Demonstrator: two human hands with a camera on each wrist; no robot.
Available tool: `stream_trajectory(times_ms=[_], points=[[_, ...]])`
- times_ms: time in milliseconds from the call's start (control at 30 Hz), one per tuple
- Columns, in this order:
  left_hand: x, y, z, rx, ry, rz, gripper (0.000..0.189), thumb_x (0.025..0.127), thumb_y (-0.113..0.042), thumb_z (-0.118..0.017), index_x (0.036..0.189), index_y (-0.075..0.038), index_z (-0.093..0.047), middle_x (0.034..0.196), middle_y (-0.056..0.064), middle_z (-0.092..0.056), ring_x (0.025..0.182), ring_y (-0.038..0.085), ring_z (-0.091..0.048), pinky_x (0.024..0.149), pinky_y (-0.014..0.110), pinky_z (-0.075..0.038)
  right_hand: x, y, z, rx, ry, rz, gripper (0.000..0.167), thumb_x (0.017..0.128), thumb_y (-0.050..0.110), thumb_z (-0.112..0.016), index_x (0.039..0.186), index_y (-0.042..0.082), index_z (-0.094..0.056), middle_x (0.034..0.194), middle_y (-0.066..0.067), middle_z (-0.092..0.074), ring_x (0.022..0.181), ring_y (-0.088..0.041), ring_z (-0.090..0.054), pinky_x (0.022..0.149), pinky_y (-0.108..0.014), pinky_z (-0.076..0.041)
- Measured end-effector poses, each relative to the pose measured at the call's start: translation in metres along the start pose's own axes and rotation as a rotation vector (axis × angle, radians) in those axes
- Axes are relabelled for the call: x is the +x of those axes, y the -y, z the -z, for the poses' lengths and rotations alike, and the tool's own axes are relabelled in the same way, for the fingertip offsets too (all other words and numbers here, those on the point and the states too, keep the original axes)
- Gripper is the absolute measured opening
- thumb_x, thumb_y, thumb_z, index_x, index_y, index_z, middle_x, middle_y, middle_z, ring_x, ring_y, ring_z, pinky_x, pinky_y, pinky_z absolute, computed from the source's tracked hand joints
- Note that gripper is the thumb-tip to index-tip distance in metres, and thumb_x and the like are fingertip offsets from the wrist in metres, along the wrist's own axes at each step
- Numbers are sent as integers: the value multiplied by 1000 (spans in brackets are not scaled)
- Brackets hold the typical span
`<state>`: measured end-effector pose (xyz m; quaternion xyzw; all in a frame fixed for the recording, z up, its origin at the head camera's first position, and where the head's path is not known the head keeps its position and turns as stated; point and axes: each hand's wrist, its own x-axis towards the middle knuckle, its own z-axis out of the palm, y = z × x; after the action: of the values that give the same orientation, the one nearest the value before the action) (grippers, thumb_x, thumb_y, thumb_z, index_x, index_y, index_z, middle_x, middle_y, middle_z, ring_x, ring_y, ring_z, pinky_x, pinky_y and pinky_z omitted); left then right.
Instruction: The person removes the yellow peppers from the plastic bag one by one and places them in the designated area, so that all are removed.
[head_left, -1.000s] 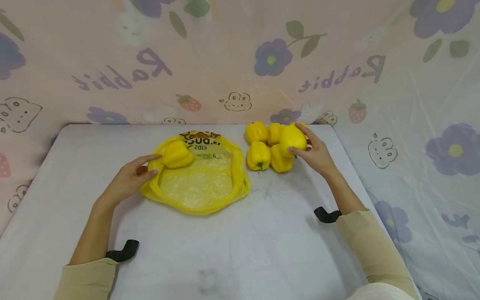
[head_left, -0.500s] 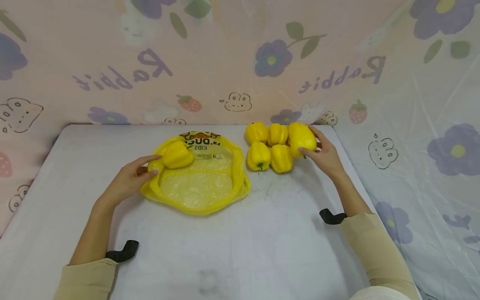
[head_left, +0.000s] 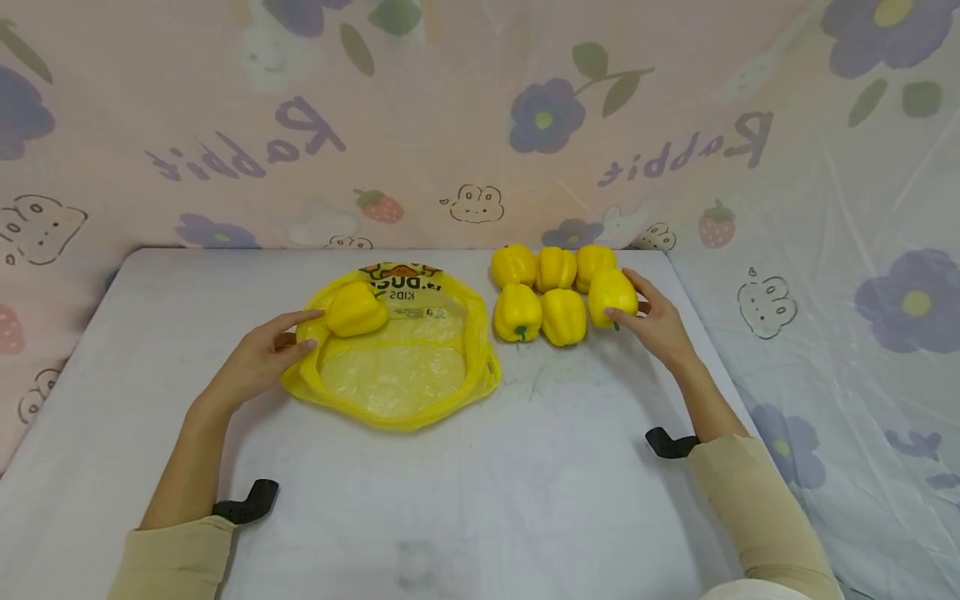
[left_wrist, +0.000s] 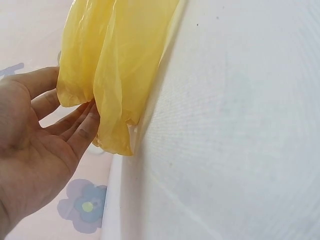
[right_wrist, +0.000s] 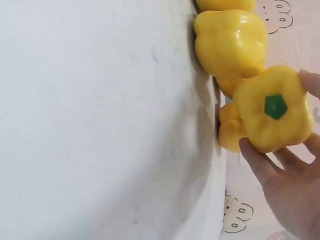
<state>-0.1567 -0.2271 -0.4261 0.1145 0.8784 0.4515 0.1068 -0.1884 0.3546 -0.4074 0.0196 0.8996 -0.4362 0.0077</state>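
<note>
A yellow plastic bag (head_left: 397,375) with a duck print lies spread on the table, its rim rolled outward into a ring. My left hand (head_left: 262,354) grips its left side; in the left wrist view the fingers (left_wrist: 82,125) reach under the hanging yellow film. One yellow bell pepper (head_left: 356,310) rests inside the bag, close to that hand. At the right, my right hand (head_left: 656,321) holds another yellow bell pepper (right_wrist: 275,107) between thumb and fingers, its green stem facing the right wrist camera. In the head view it overlaps the end of a pepper group.
Several yellow bell peppers (head_left: 517,312) stand in two rows just right of the bag, near the table's back edge. White cloth covers the table (head_left: 450,508). A patterned curtain (head_left: 420,125) hangs behind it and along the right side.
My right hand has moved right and toward me with its pepper, from over the group to beside the front row. The left hand and the bag have stayed in place.
</note>
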Motion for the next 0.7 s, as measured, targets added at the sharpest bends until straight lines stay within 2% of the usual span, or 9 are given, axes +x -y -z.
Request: stream_trajectory(times_ms=[133,200,300,467,667,700], points=[[1,0,-1,-13,6,13,51,102,-32,-58,149,-18,-46,151,18,-42,120,38,-52,91,41,-50,-4,-7,-2,9,11,-35,81,92,47,-68,158,29,-26,158,-11,-32,127,-36,-44,101,-49,-41],[1,0,-1,-19,13,20,51,102,-33,-58,150,-19,-46,153,19,-39,123,40,-50,96,51,-48,-5,-10,-3,19,8,-58,81,91,48,-69,158,29,-26,157,-11,-33,127,-35,-44,103,-48,-39],[1,-2,-1,-25,23,31,52,102,-33,-58,150,-18,-45,154,20,-37,126,43,-47,100,59,-44,-8,-14,-5,24,4,-67,80,92,46,-68,158,28,-27,157,-13,-34,126,-36,-45,103,-49,-40],[1,-3,-1,-33,26,40,53,102,-31,-58,151,-18,-44,155,20,-36,128,45,-45,101,61,-43,-9,-20,-7,29,21,-63,79,93,42,-68,158,25,-27,155,-16,-36,127,-38,-45,104,-53,-40],[2,1,0,-32,25,37,53,102,-29,-58,151,-18,-43,155,21,-35,130,46,-44,101,61,-43,-7,-24,-9,79,61,-62,79,95,38,-67,159,25,-22,160,-12,-30,138,-36,-36,113,-57,-30],[3,1,0,-32,25,36,53,102,-29,-58,151,-18,-43,155,21,-35,130,46,-44,101,61,-43,-8,-20,-9,87,72,-59,79,96,37,-66,160,23,-20,162,-12,-26,140,-38,-35,114,-57,-28]])
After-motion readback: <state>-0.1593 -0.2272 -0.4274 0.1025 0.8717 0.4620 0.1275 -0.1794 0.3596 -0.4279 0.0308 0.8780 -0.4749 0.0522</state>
